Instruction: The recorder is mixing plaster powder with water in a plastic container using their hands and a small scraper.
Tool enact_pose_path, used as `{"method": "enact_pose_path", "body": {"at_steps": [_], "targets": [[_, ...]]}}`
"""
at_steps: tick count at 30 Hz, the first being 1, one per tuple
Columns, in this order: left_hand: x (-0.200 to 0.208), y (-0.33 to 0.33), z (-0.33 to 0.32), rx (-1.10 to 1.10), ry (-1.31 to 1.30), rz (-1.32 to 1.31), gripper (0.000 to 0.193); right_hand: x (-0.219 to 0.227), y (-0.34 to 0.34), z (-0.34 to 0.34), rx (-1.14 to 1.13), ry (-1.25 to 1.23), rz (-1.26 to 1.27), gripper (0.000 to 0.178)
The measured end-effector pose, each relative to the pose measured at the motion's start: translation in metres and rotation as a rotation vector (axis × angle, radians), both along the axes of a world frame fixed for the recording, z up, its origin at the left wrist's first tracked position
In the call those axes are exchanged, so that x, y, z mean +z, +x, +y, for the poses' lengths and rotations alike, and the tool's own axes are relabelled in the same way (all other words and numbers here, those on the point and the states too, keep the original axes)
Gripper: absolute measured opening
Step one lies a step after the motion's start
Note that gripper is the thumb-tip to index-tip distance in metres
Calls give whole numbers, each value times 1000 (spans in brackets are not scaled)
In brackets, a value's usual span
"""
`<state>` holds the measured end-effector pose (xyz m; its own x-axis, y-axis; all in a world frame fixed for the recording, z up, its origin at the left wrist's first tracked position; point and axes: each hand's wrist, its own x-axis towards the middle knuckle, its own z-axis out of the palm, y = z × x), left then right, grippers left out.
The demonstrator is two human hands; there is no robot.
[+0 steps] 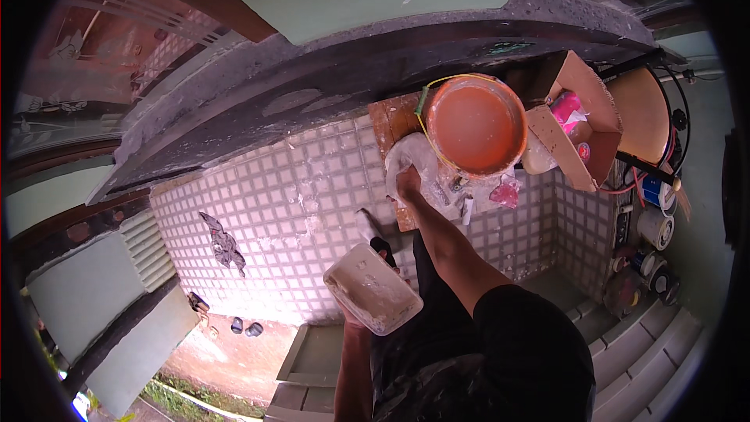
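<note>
My left hand (352, 316) grips the near left side of a shallow rectangular tub (373, 289). The tub is whitish and smeared inside with pale residue. My right arm stretches forward, and my right hand (408, 180) reaches into a pale plastic bag (424, 155) dusted with white powder. Its fingers are hidden there. The bag rests on a brown wooden board (383, 116), against an orange bucket (478, 129) with a yellow wire handle. Beside the bag lie a crumpled pink-red packet (505, 192) and a small white tube-like item (468, 209).
To the right stands an open cardboard box (590, 121) with a bright pink package inside. Several paint cans (655, 228) line the right wall. A dark crumpled cloth (224, 244) lies on the tiled floor (269, 211) at the left. Steps (648, 352) rise at lower right.
</note>
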<state>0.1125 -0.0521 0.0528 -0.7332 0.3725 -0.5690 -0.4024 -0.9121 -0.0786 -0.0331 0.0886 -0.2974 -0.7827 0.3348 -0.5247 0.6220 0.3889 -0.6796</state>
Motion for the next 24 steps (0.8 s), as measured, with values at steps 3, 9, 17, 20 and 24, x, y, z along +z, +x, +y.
{"method": "enact_pose_path", "body": {"at_steps": [3,9,17,20,24], "targets": [[-9,-4,6,-46,-40,53,80,-44,-5,28,28,165,-51,38],[-4,-5,0,0,-53,53,80,-30,1,8,-324,-368,-210,58],[15,-9,11,45,-81,13,83,-1,-6,37,375,29,-82,46],[20,-17,30,-12,-31,97,82,-13,-7,91,160,-287,31,41],[1,-7,-1,-40,-133,162,80,84,-1,52,-55,-548,-60,26]]}}
